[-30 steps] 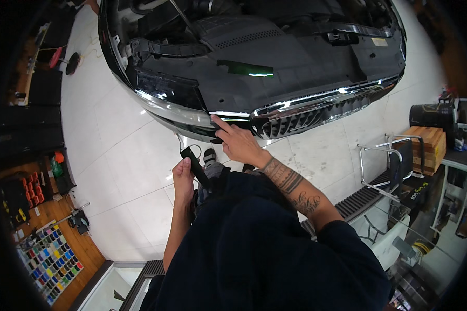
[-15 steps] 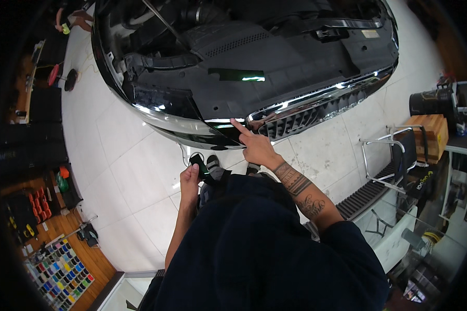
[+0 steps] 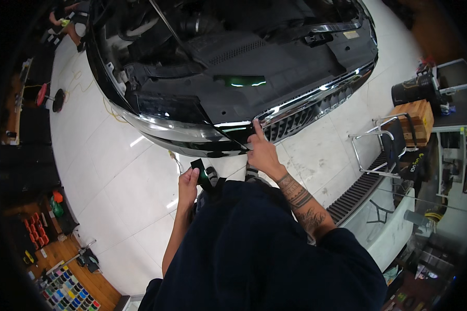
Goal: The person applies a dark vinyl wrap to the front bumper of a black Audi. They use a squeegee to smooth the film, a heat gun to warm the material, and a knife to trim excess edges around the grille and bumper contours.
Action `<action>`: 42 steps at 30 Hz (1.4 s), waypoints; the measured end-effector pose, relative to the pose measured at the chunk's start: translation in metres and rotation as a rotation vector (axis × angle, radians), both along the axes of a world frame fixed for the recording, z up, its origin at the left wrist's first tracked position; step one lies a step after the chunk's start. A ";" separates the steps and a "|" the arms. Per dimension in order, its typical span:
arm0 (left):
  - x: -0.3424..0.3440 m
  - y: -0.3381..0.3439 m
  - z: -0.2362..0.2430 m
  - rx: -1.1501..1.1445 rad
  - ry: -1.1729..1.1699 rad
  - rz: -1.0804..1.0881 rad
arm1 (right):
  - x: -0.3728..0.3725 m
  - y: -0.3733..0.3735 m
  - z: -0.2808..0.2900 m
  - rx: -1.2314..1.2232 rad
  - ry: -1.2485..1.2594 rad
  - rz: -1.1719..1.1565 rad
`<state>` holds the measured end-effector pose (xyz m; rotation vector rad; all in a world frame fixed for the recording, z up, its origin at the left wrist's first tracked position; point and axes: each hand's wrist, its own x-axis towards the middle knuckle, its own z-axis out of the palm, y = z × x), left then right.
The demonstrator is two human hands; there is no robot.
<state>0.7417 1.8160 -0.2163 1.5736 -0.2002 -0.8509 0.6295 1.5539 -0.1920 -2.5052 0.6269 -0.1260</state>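
My left hand pinches a dark, glossy piece of film with a green sheen, held low in front of the car. At the car's front, my right hand has its index finger stretched out. Its fingertip touches or nearly touches the black trim between the headlight and the chrome-edged grille. The other fingers are partly curled and show nothing held. A similar dark glossy strip lies on the black engine-bay cover.
The hood is up, with a prop rod rising from the engine bay. A chair and a wooden block stand to the right. Another person is at the far left. A yellow cord lies on the tiled floor.
My right fingertip has slid right along the trim toward the grille's corner. The view has shifted slightly. My left hand keeps the film piece, which now shows more of its face.
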 end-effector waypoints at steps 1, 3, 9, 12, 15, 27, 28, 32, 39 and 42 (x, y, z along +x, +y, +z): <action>0.002 0.001 0.003 -0.012 0.005 0.008 | -0.004 0.002 0.006 0.013 -0.050 -0.060; 0.005 0.004 0.010 -0.036 0.019 0.019 | -0.006 0.005 0.004 0.021 -0.090 -0.149; 0.033 0.027 0.005 -0.034 -0.011 -0.105 | 0.008 0.020 -0.019 -0.017 0.001 -0.244; 0.043 0.035 0.009 -0.039 -0.020 -0.116 | 0.020 0.024 -0.016 -0.032 -0.011 -0.260; 0.048 0.042 0.015 -0.021 -0.048 -0.101 | 0.028 0.027 -0.028 -0.082 -0.024 -0.260; 0.033 -0.016 -0.005 -0.039 -0.146 -0.325 | 0.035 0.017 -0.033 -0.001 0.026 0.061; 0.034 -0.027 0.005 -0.053 -0.204 -0.365 | 0.038 0.021 -0.019 0.119 -0.006 0.128; 0.028 -0.067 0.042 -0.094 -0.231 -0.417 | 0.032 0.037 -0.012 0.899 -0.375 -0.110; 0.017 -0.077 0.062 -0.015 -0.222 -0.395 | 0.005 0.031 0.033 1.273 -0.306 -0.095; 0.008 -0.076 0.061 0.004 -0.256 -0.406 | 0.001 0.020 0.035 1.246 -0.220 -0.026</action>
